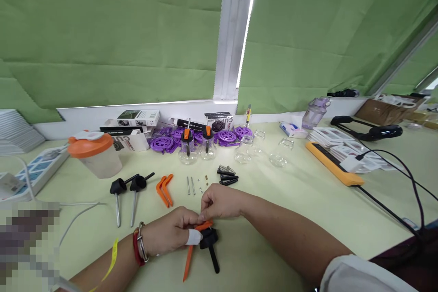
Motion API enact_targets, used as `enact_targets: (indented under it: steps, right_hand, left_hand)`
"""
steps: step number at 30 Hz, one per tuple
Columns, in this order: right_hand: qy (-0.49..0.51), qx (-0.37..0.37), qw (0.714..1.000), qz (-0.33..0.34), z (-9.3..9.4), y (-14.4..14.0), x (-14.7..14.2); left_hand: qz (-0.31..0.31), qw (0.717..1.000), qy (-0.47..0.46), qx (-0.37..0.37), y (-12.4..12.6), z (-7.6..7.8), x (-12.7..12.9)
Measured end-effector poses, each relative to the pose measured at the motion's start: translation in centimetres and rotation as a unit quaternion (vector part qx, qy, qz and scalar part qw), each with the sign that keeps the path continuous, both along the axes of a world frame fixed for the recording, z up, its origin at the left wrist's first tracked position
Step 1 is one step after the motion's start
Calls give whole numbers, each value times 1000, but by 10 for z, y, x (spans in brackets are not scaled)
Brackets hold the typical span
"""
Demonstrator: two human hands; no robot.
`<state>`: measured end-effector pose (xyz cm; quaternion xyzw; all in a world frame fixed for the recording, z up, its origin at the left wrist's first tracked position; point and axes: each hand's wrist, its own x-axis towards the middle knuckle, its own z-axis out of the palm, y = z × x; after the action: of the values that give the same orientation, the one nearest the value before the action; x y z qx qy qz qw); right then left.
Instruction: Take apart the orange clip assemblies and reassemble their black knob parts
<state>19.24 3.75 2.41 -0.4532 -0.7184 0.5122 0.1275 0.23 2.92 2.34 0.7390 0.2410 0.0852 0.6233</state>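
1. In the head view, low in the middle of the frame, we see the left hand (171, 232) curled around a black pump head (209, 238) with an orange lever (204, 225) on top; its fingers are closed on the piece, and one fingertip wears a white wrap.
2. The right hand (219, 203) comes in from the lower right and meets the left just above the part, its fingers pinched narrowly on the upper end of the orange lever.
3. A long orange strip (188, 262) runs down and to the left from under the left hand, and a black stem (214, 260) points down from the pump head; both lie on the pale surface (290, 200).
4. Above the hands, at mid-frame, lie two spare orange levers (164, 190), two metal pins (190, 185) and a small heap of black parts (226, 176), each apart from the hands.
5. To the left of these lie two black-headed pumps with metal tubes (127, 196).
6. Further up the frame stand two small glass bottles with pumps fitted (197, 148), purple discs (201, 137) behind them, and a tub with an orange lid (92, 153) at the left.
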Motion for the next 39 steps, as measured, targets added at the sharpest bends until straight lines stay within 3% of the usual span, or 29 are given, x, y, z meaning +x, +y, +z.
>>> enact_targets:
  steps: [3, 6, 8, 10, 12, 14, 18, 20, 23, 26, 28, 30, 32, 35, 37, 39]
  right_hand:
    - [46, -54, 997, -44, -3, 0, -4]
    - [98, -71, 981, -149, -7, 6, -11]
    - [126, 6, 968, -219, -7, 15, -16]
    - [128, 154, 951, -237, -8, 25, -21]
    - [85, 306, 931, -179, -11, 33, -26]
    - [0, 412, 908, -82, -19, 38, -32]
    - [-158, 485, 858, 65, -33, 39, -39]
    - [-150, 482, 861, 56, -32, 36, -38]
    - [-20, 402, 914, -57, -20, 27, -28]
    - [135, 162, 968, -134, -5, 15, -13]
    - [198, 4, 973, -120, 1, 7, -4]
    - [229, -61, 965, -115, 5, 5, 2]
    - [246, -51, 955, -160, 8, 9, 7]
    - [280, 28, 910, -306, 12, 21, 16]
    - [310, 97, 862, -389, 15, 29, 23]
    - [337, 134, 832, -421, 17, 32, 29]
  left_hand:
    - [-31, 999, -5, -42, -1, 7, 0]
    - [-85, 994, 14, -62, -4, 9, 0]
    - [-124, 989, 31, -80, -7, 5, 0]
    - [-134, 987, 49, -79, -10, 0, -1]
    - [-122, 988, 73, -65, -9, -5, -2]
    - [-103, 989, 91, -56, -7, -7, -5]
    - [-80, 991, 86, -62, 0, -4, -10]
    - [-61, 993, 67, -75, 1, 0, -11]
    - [23, 996, 20, -78, 3, 4, -11]
    - [176, 983, -47, -28, 6, 5, -9]
    - [263, 961, -79, -2, 9, 4, -8]
    - [314, 944, -95, 10, 12, 3, -8]
    - [336, 937, -93, 25, 14, 2, -8]
    - [372, 921, -55, 100, 18, -1, -13]
    - [412, 891, 8, 191, 24, -3, -17]
    - [437, 852, 93, 273, 30, -4, -21]
